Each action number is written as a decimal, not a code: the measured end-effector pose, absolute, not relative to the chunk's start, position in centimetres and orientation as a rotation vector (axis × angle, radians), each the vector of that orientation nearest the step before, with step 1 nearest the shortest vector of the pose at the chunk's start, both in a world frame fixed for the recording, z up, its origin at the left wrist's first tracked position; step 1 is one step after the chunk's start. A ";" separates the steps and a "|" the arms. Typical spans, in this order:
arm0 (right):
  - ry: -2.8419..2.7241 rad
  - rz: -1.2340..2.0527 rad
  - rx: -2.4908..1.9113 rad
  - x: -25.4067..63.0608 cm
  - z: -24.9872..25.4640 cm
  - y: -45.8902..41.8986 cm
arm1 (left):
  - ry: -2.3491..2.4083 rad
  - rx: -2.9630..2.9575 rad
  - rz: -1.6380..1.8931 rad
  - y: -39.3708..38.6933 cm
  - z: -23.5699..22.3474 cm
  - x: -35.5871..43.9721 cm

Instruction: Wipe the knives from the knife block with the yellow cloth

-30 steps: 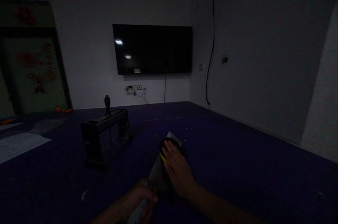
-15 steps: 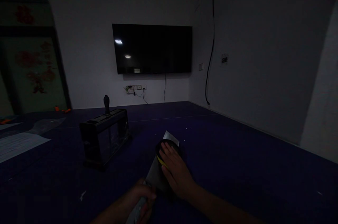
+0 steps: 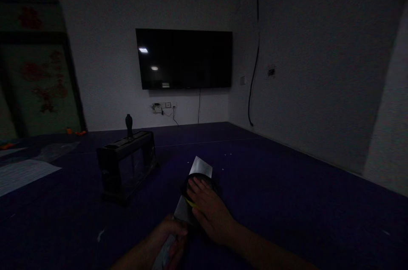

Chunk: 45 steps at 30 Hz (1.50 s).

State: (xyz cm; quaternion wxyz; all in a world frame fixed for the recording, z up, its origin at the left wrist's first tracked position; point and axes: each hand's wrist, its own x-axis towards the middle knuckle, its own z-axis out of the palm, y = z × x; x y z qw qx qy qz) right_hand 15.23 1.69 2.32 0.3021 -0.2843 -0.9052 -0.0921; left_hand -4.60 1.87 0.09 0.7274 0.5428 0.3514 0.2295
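Note:
My left hand (image 3: 170, 236) is wrapped round the pale grey handle (image 3: 163, 255) of a broad, flat-bladed metal tool, perhaps a knife. Its blade (image 3: 201, 166) points away from me, low over the purple surface. On top of the blade, my right hand (image 3: 208, 208) grips a round black disc-shaped tool (image 3: 188, 180) with a yellow band, fingers draped across its top. The disc covers the blade's middle; the tip shows beyond it and a strip shows near the handle. Its underside is hidden, and the light is dim.
On the purple surface (image 3: 270, 202) at the left stands a black frame-like box (image 3: 110, 172) with an upright black knob. White sheets (image 3: 28, 174) and clear plastic (image 3: 57, 151) lie farther left. White scraps are scattered about. A television (image 3: 185, 60) hangs on the far wall.
My right hand and the disc have slid slightly left and toward me along the blade. The blade tip has shifted a little left, with more of it showing. The left hand keeps its hold.

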 end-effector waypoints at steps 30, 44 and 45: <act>-1.697 -0.341 -1.137 15.4 0.7 3.5 | 0.855 1.144 0.482 -0.5 1.2 -3.7; -1.756 -0.374 -1.057 15.6 0.8 3.6 | 0.856 1.134 0.463 -1.0 2.2 -3.6; -1.744 -0.366 -1.066 15.5 0.8 3.6 | 0.854 1.138 0.461 -1.0 2.1 -3.6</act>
